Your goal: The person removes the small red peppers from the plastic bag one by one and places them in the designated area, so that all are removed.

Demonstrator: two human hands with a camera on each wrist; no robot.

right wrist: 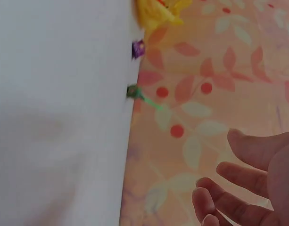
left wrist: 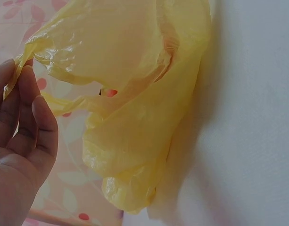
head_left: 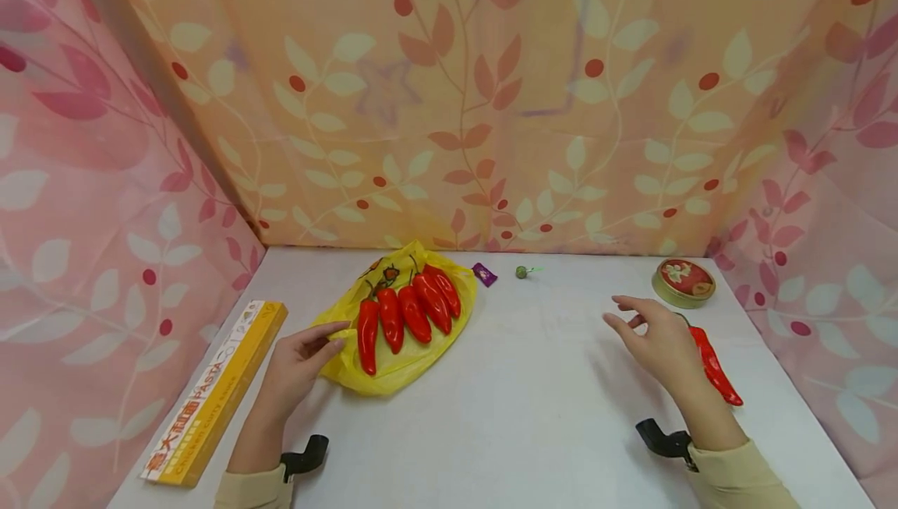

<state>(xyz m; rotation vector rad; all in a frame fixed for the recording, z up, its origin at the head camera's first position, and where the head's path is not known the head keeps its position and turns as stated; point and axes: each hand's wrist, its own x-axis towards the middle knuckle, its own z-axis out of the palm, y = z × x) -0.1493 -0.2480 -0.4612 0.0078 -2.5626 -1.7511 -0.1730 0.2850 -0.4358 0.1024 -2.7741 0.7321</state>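
A yellow plastic bag [head_left: 393,376] lies spread on the table with several red chili peppers [head_left: 412,314] on it. At its left edge my left hand [head_left: 298,361] pinches a twisted strip of the bag; the left wrist view shows this bag [left wrist: 130,117] pulled up from the thumb and fingers [left wrist: 27,82]. My right hand [head_left: 662,341] hovers over the right side of the table, fingers loosely bent and holding nothing. Partly behind that hand lies a single red chili pepper [head_left: 715,369]. In the right wrist view the hand [right wrist: 248,183] has nothing between thumb and fingers.
A long yellow pasta box [head_left: 217,392] lies along the left side. Behind the right hand stands a round tin [head_left: 684,283] with a red lid. Near the back edge are a purple wrapped candy [head_left: 484,274] and a small green lollipop [head_left: 522,272]. Patterned curtains [head_left: 463,104] enclose the table.
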